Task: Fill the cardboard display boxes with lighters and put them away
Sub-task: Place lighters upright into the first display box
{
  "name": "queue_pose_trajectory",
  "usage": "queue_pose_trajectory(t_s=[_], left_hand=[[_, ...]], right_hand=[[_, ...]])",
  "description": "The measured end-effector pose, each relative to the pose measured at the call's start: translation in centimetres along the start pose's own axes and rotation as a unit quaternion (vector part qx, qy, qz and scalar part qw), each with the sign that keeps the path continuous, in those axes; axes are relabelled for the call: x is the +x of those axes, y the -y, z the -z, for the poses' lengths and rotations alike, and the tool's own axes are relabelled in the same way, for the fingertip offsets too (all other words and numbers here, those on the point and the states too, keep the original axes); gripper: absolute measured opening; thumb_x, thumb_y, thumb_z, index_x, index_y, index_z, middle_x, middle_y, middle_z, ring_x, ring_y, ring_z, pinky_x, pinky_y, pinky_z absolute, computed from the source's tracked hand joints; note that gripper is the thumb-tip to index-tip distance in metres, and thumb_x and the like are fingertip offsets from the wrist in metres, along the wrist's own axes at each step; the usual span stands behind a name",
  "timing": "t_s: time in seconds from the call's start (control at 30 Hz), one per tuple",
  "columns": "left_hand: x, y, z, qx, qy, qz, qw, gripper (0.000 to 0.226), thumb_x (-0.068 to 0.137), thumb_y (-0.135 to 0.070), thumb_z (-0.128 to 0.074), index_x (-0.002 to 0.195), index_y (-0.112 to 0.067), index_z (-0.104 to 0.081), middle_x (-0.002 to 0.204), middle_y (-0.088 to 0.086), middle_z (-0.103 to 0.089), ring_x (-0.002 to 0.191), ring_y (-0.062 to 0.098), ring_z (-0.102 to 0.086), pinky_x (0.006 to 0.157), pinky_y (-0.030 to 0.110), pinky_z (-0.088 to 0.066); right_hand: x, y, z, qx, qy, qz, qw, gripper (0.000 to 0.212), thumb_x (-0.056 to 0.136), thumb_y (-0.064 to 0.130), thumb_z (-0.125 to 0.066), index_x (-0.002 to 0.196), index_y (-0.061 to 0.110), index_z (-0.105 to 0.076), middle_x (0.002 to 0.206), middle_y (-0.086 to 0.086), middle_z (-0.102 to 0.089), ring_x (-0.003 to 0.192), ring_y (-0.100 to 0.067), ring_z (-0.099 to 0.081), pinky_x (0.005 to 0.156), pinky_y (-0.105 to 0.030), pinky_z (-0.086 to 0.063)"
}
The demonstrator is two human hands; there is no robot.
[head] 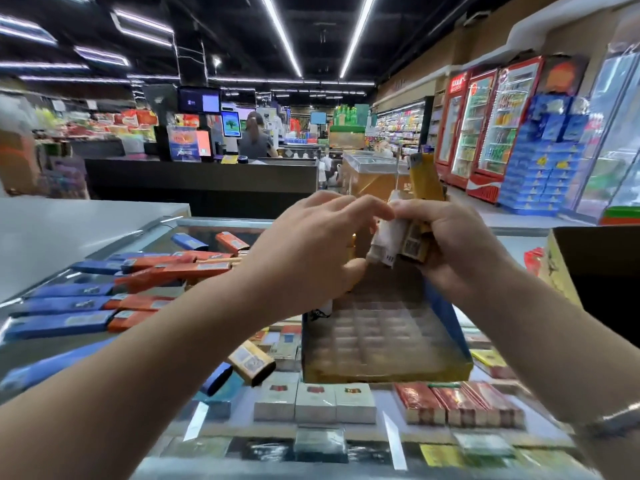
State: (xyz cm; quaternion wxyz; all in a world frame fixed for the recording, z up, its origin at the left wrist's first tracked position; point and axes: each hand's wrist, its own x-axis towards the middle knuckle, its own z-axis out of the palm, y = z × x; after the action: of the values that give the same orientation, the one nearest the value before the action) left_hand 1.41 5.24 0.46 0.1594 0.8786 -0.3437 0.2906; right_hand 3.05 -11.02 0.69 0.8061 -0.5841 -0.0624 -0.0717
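Glass tops the desk (pixel 214 403), and cigarette packs show under it. On the glass nearest the camera lie a yellow lighter (pixel 251 365) and a dark blue one (pixel 216 378), loose and just left of the box (pixel 384 344). The box is cardboard, yellow outside with a blue side wall, and its gridded insert looks empty of lighters from here, though blur hides the far cells.

Above the box, both hands meet. The right hand (pixel 450 244) is curled round a small bundle of lighters (pixel 398 242), white and yellow, one yellow lighter sticking up above the fist. The left hand (pixel 311 258) has its fingers bent toward that bundle, fingertips at the white one; whether it truly pinches it I cannot tell.

The step in hand seems to be picking single lighters out of the bundle for slotting. Next, one lighter likely has to be drawn free, turned upright and lowered into a cell.

Farther left, blue and orange lighters (pixel 138 282) lie spread over the glass, still to be boxed. Beyond stand a checkout counter and drink coolers.
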Motion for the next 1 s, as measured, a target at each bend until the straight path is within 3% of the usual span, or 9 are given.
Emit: queue_pose_trajectory(t_s=[0.13,0.2,0.33,0.43,0.57,0.7,0.8,0.9,1.0], left_hand=[[-0.2,-0.4,0.3,-0.004,-0.003,0.007,1.000,0.053,0.068,-0.061,-0.051,0.115,-0.038,-0.051,0.103,-0.019,-0.060,0.111,0.011,-0.045,0.083,0.027,-0.036],[-0.2,-0.6,0.4,-0.046,-0.011,0.041,0.998,0.050,0.070,-0.065,-0.048,0.112,-0.038,-0.051,0.091,-0.024,-0.059,0.103,0.004,-0.047,0.078,0.023,-0.036],[-0.1,-0.9,0.8,-0.110,-0.035,0.088,0.989,0.029,0.080,-0.044,-0.061,0.106,-0.034,-0.054,0.078,-0.019,-0.064,0.081,0.002,-0.060,0.078,0.033,-0.048],[-0.1,-1.0,1.1,-0.153,-0.022,0.115,0.981,0.030,0.078,-0.041,-0.065,0.103,-0.039,-0.049,0.076,-0.017,-0.065,0.084,0.001,-0.060,0.082,0.036,-0.048],[-0.1,-1.1,1.0,-0.181,0.005,0.126,0.975,0.036,0.075,-0.042,-0.069,0.104,-0.041,-0.047,0.073,-0.017,-0.065,0.089,-0.001,-0.057,0.087,0.032,-0.042],[0.1,-0.8,1.2,-0.229,-0.031,0.135,0.964,0.023,0.080,-0.025,-0.068,0.096,-0.036,-0.055,0.076,-0.011,-0.064,0.075,-0.002,-0.061,0.069,0.023,-0.050],[0.2,-0.3,1.7,-0.284,-0.070,0.155,0.944,0.019,0.087,-0.014,-0.058,0.089,-0.032,-0.057,0.079,-0.006,-0.061,0.069,0.002,-0.060,0.062,0.018,-0.052],[0.3,0.1,2.4,-0.304,-0.103,0.179,0.930,0.021,0.092,-0.011,-0.050,0.086,-0.029,-0.058,0.081,-0.002,-0.059,0.068,0.009,-0.056,0.062,0.021,-0.052],[0.2,0.4,3.1,-0.298,-0.112,0.176,0.931,0.024,0.093,-0.011,-0.047,0.086,-0.028,-0.062,0.078,-0.006,-0.060,0.063,0.006,-0.052,0.058,0.016,-0.048]], right_hand=[[-0.3,-0.1,-0.4,0.064,-0.017,-0.019,0.998,0.036,0.083,0.003,-0.062,0.118,0.002,-0.054,0.093,-0.012,-0.065,0.082,-0.024,-0.067,0.065,-0.039,-0.057],[-0.4,-0.2,-0.5,0.086,-0.029,-0.018,0.996,0.037,0.084,0.003,-0.061,0.119,0.003,-0.053,0.098,-0.014,-0.064,0.085,-0.025,-0.067,0.066,-0.039,-0.058],[-0.8,-0.5,-0.7,0.099,-0.044,-0.012,0.994,0.036,0.085,0.005,-0.060,0.119,0.005,-0.051,0.097,-0.014,-0.062,0.079,-0.023,-0.068,0.056,-0.034,-0.057],[-1.0,-0.8,-0.8,0.104,-0.056,-0.008,0.993,0.036,0.086,0.006,-0.060,0.120,0.005,-0.050,0.105,-0.016,-0.063,0.085,-0.026,-0.068,0.058,-0.034,-0.057],[-1.1,-0.4,-0.8,0.148,-0.059,0.002,0.987,0.025,0.086,0.005,-0.059,0.110,0.005,-0.054,0.098,-0.015,-0.065,0.071,-0.022,-0.071,0.053,-0.030,-0.056],[-1.2,-0.1,-0.9,0.137,-0.050,0.010,0.989,0.004,0.086,0.006,-0.059,0.089,0.007,-0.060,0.077,-0.007,-0.067,0.063,-0.016,-0.069,0.049,-0.026,-0.054],[-1.3,0.0,-1.1,0.117,-0.008,0.001,0.993,0.009,0.089,0.005,-0.056,0.097,0.002,-0.058,0.073,-0.012,-0.068,0.060,-0.020,-0.069,0.050,-0.027,-0.055],[-1.4,-0.4,-1.0,0.050,0.051,-0.037,0.997,0.023,0.090,0.007,-0.056,0.109,-0.003,-0.052,0.077,-0.015,-0.067,0.063,-0.022,-0.070,0.051,-0.028,-0.055],[-1.1,-0.5,-0.7,-0.011,0.045,-0.034,0.998,0.022,0.089,0.010,-0.058,0.108,0.001,-0.052,0.081,-0.016,-0.069,0.065,-0.022,-0.071,0.051,-0.026,-0.055]])
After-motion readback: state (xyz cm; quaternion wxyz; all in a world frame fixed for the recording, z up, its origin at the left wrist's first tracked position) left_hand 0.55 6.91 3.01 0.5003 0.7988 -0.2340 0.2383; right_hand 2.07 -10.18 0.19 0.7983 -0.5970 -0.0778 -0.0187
